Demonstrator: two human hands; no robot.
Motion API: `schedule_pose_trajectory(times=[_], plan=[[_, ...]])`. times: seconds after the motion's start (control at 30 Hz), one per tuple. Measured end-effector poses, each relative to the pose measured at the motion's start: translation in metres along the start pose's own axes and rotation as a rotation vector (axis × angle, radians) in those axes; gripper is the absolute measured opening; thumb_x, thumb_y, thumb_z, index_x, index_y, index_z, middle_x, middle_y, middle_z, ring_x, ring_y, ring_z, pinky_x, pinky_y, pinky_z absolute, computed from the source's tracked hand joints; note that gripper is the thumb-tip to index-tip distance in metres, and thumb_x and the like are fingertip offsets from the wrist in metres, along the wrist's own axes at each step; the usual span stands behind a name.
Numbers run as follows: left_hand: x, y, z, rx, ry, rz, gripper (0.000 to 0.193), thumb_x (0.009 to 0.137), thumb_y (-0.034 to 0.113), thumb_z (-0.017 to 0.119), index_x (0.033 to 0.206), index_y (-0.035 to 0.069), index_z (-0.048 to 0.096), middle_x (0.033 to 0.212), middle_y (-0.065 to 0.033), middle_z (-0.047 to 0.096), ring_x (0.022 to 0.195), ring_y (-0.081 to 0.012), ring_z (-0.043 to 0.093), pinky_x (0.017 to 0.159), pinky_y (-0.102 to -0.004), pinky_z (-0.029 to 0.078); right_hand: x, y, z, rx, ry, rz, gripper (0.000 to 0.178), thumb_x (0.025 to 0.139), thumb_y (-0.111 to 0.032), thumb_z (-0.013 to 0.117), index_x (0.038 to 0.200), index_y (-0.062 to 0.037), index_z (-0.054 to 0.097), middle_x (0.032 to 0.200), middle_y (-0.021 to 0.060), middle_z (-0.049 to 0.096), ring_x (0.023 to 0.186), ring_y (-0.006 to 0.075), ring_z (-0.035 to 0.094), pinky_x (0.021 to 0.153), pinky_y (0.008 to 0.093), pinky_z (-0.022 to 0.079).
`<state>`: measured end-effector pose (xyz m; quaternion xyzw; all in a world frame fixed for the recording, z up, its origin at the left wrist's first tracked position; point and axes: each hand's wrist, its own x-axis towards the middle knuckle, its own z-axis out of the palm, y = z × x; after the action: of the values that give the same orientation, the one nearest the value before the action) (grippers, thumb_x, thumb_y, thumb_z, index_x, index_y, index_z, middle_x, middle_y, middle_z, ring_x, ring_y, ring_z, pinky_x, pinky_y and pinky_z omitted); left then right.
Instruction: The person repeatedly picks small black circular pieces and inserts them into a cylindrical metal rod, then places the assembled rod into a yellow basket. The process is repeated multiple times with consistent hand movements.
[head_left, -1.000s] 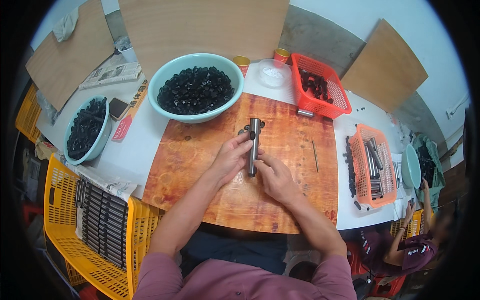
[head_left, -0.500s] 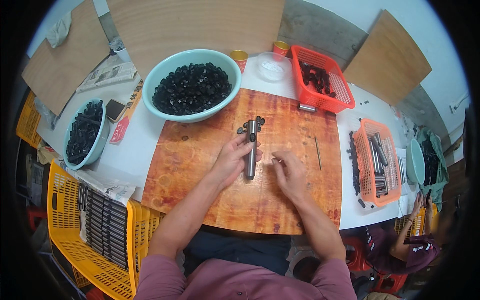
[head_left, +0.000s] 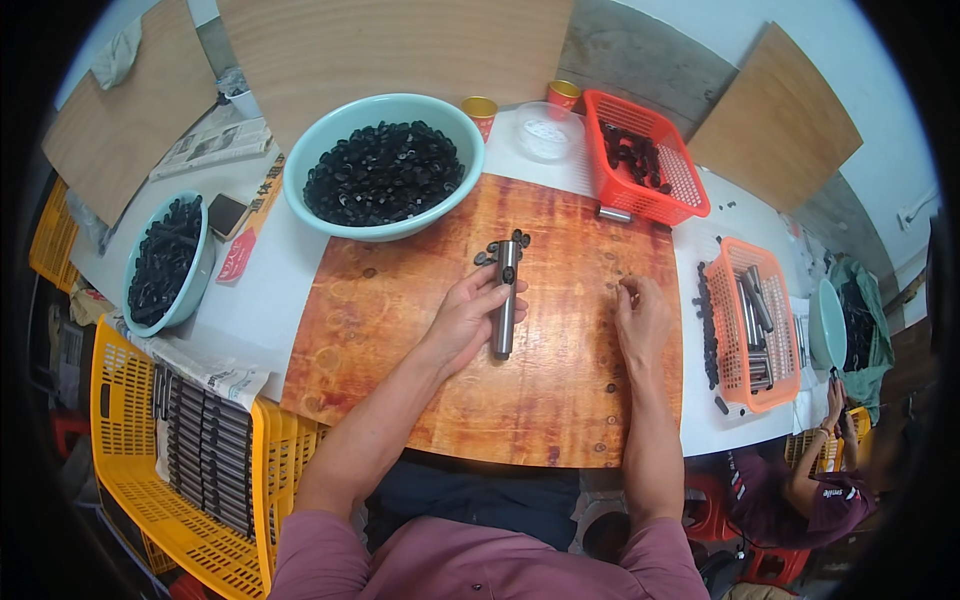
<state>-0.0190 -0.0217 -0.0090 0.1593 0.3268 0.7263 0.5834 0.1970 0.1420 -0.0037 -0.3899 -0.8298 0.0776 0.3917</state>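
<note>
My left hand [head_left: 462, 322] is closed round a shiny metal tube [head_left: 504, 330], held nearly upright over the wooden board [head_left: 400, 390]. A small black piece [head_left: 508, 275] sits on the upper part of the tube's side. Just past the tube's far end lie several small black rubber-like pieces [head_left: 486, 257] on the board. My right hand [head_left: 645, 318] rests over the board's right side, apart from the tube, with its fingers curled in and thumb against them. Whatever those fingers hold, if anything, is hidden.
A large pale-green bowl [head_left: 300, 205] of black pieces stands beyond the board, a smaller bowl [head_left: 205, 265] at left. To the right are a red basket [head_left: 690, 190] and an orange basket [head_left: 780, 395] with metal tubes. A yellow crate [head_left: 120, 440] stands lower left. A co-worker's hands [head_left: 835, 410] show far right.
My right hand has moved right, away from the tube, to where a thin rod lay; that rod is now out of sight. My left hand and the tube have hardly moved.
</note>
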Motion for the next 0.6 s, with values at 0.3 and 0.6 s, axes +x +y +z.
schedule_pose_trajectory(times=[0.3, 0.6], plan=[[0.003, 0.008, -0.012, -0.088, 0.065, 0.080, 0.030, 0.104, 0.016, 0.051, 0.128, -0.001, 0.052, 0.113, -0.0134, 0.065, 0.090, -0.0205, 0.066, 0.079, -0.0324, 0.057, -0.016, -0.030, 0.014, 0.223, -0.227, 0.038, 0.014, 0.088, -0.011, 0.071, 0.098, -0.0009, 0.068, 0.093, 0.0155, 0.068, 0.081, 0.0299, 0.067, 0.074, 0.0394, 0.054], [0.009, 0.020, -0.025, -0.105, 0.150, 0.153, 0.025, 0.106, 0.020, 0.047, 0.121, 0.002, 0.056, 0.108, -0.0124, 0.067, 0.084, -0.0176, 0.065, 0.074, -0.0305, 0.055, 0.020, -0.061, 0.060, 0.234, -0.349, -0.215, 0.039, 0.086, -0.003, 0.065, 0.124, -0.0004, 0.063, 0.131, 0.0195, 0.058, 0.126, 0.0366, 0.052, 0.105, 0.0417, 0.044]])
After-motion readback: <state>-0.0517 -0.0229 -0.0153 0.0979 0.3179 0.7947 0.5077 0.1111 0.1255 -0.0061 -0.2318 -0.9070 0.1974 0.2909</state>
